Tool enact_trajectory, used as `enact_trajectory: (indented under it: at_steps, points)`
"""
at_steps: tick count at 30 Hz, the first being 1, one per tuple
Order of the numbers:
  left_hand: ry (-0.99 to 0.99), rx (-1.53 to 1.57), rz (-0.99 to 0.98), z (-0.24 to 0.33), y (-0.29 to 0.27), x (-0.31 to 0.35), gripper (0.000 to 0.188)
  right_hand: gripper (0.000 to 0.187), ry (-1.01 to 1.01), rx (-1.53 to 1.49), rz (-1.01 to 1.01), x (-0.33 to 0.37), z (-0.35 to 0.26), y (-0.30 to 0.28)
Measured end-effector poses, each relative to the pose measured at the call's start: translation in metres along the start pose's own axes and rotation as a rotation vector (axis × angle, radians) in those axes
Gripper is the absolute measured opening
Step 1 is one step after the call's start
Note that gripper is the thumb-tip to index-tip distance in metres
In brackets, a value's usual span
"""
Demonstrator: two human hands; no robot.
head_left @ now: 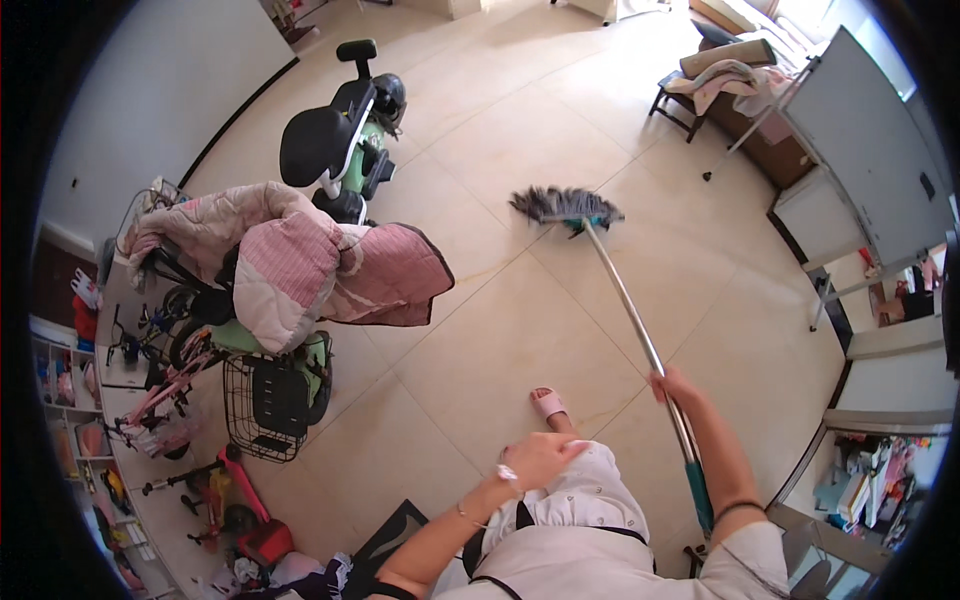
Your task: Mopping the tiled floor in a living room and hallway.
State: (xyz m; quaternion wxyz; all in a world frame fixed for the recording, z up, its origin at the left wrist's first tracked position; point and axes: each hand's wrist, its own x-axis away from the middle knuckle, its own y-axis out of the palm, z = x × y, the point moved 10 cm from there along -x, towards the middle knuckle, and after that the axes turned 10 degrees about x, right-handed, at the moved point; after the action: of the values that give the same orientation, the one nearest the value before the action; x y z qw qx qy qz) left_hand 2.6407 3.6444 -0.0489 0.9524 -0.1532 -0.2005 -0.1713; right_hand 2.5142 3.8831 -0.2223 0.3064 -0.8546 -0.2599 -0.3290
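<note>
My right hand (677,387) is closed around the silver pole (627,300) of a dust mop, out to my right. The pole slants away from a teal grip (698,495) by my right forearm to the mop head (567,206). That head, of shaggy grey strands on a teal mount, lies on the floor ahead. My left hand (545,458) hangs in front of my thigh, over my light trousers, with nothing visible in it. Its fingers look loosely stretched toward the right and are partly hidden.
An electric scooter (360,150) under a pink quilted cover (390,272) stands left, its wire basket (265,405) nearby. Children's bikes, a red kick scooter (245,485) and shelves (85,430) line that side. A whiteboard on a wheeled stand (870,140) and a stool (680,105) holding cloth stand right.
</note>
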Motion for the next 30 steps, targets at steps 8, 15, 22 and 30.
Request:
enact_trajectory:
  at_steps: [8, 15, 22, 30]
  points:
    - [-0.445, -0.073, -0.009, -0.199, -0.007, 0.116, 0.04, 0.016, 0.471, -0.599, -0.144, 0.289, 0.176, 0.163]
    - [-0.667, 0.092, -0.137, -0.253, 0.044, 0.126, 0.041, 0.021, 0.725, -0.747, -0.135, 0.373, 0.291, 0.26]
    - [-0.448, -0.161, -0.112, -0.179, 0.027, -0.01, 0.044, 0.019, 0.351, -0.12, 0.138, 0.307, 0.411, 0.253]
    - [-0.408, -0.217, -0.048, -0.09, 0.004, -0.139, 0.042, 0.031, 0.75, -0.557, -0.071, 0.267, 0.216, 0.066]
